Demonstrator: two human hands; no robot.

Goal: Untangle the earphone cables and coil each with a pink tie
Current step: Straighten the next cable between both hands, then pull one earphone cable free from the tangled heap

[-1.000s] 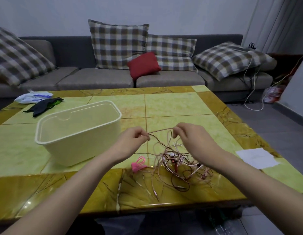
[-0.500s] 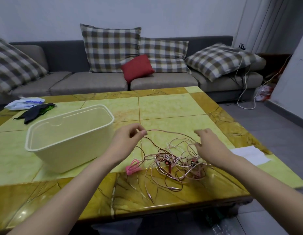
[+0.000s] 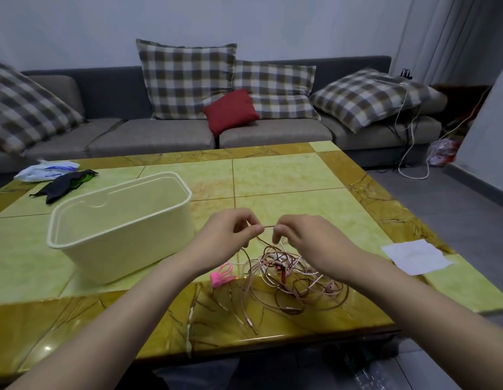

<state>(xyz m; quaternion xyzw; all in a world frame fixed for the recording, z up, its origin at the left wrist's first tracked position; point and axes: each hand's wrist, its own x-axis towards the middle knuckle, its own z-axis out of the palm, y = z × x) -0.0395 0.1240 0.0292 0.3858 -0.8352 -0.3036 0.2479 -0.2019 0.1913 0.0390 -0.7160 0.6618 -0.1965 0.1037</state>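
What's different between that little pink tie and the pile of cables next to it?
The tie is bright pink; the cables are pale rose and brown. The tie is small and compact; the cables sprawl in wide loose loops. The tie lies untouched; one strand of the cables is pinched by the left hand and the right hand. Both rest on the table near its front edge.

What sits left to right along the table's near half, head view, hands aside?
cream bin → pink ties → tangled earphone cables → white paper
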